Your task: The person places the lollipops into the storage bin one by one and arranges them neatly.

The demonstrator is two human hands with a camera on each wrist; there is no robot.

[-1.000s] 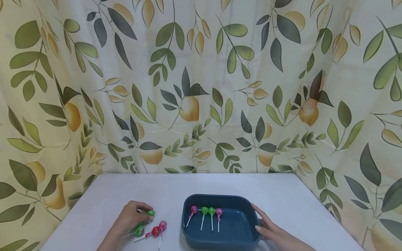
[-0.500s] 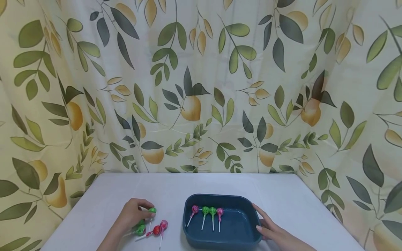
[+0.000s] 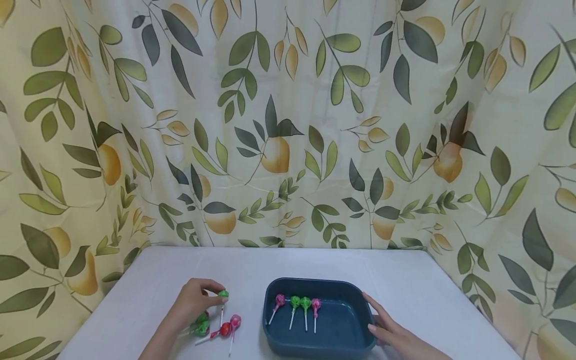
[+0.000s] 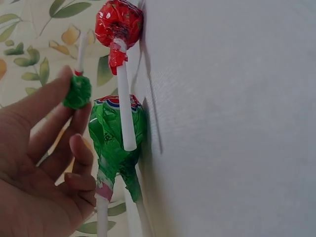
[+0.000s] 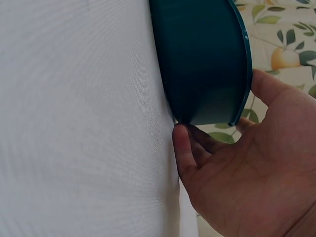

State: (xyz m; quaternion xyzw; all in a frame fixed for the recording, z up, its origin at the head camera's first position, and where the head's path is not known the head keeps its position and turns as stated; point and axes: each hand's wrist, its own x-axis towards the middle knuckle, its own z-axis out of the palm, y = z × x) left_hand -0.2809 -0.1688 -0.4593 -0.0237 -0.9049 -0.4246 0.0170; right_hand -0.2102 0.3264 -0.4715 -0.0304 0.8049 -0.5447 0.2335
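My left hand (image 3: 193, 302) pinches the candy end of a green lollipop (image 4: 78, 93) between its fingertips. In the head view its white stick hangs down above the other sweets. Close under this hand lie two green lollipops (image 3: 202, 328), a red lollipop (image 3: 225, 329) and a pink lollipop (image 3: 235, 321), partly overlapping. A dark blue rectangular box (image 3: 344, 345) holds a row of pink and green lollipops along its left half, sticks toward me. Against the box's right end rests my right hand (image 3: 389, 327), its extended fingers touching the wall and rim.
The white table (image 3: 207, 265) runs back to a leaf-and-fruit patterned curtain (image 3: 288, 200), which hangs behind it and along both sides. Table surface lies between the loose lollipops and the box.
My left hand has lifted the pinched green lollipop up and slightly right, away from the loose ones. My right hand stays at the box, and the lollipops inside look the same.
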